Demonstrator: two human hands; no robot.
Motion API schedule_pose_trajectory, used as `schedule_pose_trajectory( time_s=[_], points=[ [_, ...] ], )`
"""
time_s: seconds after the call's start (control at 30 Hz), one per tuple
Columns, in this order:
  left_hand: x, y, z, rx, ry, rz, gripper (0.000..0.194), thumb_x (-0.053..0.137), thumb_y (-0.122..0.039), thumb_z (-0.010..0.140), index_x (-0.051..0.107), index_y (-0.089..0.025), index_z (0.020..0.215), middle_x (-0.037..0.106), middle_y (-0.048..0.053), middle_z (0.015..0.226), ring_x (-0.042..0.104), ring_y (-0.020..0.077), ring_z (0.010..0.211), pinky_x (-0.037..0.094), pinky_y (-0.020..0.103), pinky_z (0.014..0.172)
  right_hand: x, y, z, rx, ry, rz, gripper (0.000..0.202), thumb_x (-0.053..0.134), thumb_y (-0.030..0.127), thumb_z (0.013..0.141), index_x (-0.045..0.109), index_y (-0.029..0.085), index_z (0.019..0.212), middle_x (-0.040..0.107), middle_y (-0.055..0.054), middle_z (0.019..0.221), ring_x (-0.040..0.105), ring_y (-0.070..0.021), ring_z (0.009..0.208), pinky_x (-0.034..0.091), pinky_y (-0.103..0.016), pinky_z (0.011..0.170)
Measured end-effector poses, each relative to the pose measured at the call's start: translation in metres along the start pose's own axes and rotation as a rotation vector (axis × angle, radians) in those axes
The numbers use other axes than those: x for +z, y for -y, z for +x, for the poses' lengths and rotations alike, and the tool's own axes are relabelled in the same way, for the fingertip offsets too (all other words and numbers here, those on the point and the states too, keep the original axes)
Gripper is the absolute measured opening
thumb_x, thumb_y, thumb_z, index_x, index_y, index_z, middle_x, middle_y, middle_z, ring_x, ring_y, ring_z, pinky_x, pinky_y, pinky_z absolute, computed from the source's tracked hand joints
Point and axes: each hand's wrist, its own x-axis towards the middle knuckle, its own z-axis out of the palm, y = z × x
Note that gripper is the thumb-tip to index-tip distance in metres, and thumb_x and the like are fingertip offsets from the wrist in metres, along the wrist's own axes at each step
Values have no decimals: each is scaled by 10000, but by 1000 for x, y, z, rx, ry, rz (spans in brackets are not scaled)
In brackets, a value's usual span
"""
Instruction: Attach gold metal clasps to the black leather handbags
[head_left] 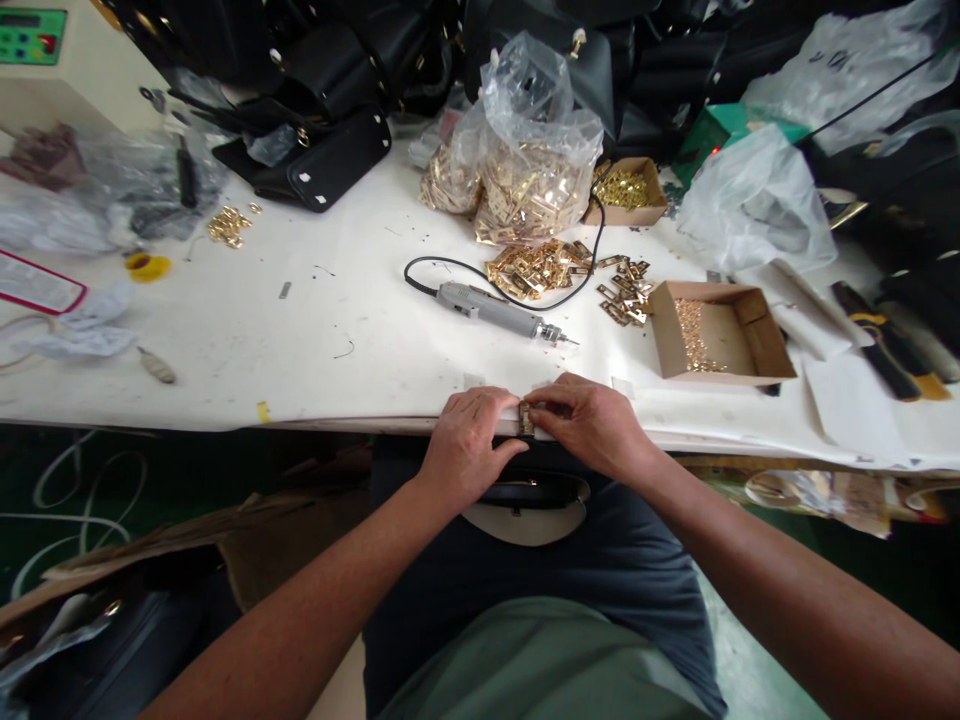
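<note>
At the table's front edge, my left hand (471,440) is closed on the edge of a dark bag (534,492), thumb below and fingers above. The bag rests on my lap, and its pale lower part shows beneath my hands. A small gold metal plate (526,418) stands upright between my hands at the bag's edge. My right hand (592,418) pinches this plate with thumb and fingertips; the fingers partly hide it. Just beyond my hands lies a grey electric screwdriver (491,311), its bit pointing right.
Behind the screwdriver are loose gold fittings (536,268) and a plastic bag of fittings (529,185). To the right stands a cardboard box (757,330) with small screws. Pliers (877,340) lie at far right. Black bags (322,165) stand at the back.
</note>
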Motion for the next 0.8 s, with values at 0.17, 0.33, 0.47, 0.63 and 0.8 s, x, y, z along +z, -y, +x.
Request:
schedule_pose_trajectory(
  time_s=[0.17,0.33,0.47,0.63,0.8],
  points=[
    [1,-1,0,-25,26,-2,779,919,-176,718,493,-217,1369,735,83,1211,665,294,1158,514,469,1017,-4,2,-1,-17,28,-5,207,697,317,919,807,328,1094,756,-11,1000,707,-188,887,504,-291,785],
    [1,0,3,-21,34,1,835,921,-162,710,471,-213,1412,745,78,1198,666,293,1155,510,467,1013,-11,1,-4,-50,84,-30,381,800,378,835,768,349,1214,710,-4,964,665,-177,832,472,-279,729],
    [2,1,2,-16,29,21,801,915,-203,732,491,-197,1411,741,91,1205,665,294,1152,510,465,1009,-11,-1,-5,-73,98,-27,429,825,378,819,754,344,1241,695,-4,963,641,-160,795,447,-258,684],
    [2,1,1,7,45,28,591,879,-245,786,604,-212,1308,734,95,1201,665,287,1138,515,454,981,-5,2,-7,-48,38,-74,360,833,330,803,764,337,1156,713,1,1006,666,-176,852,456,-268,719],
    [1,2,1,66,61,23,299,811,-277,864,700,-224,1136,755,64,1196,651,268,1168,491,453,1001,0,3,-9,-31,13,-84,345,835,357,803,747,299,1132,729,-14,1062,693,-204,921,486,-294,777]
  ],
)
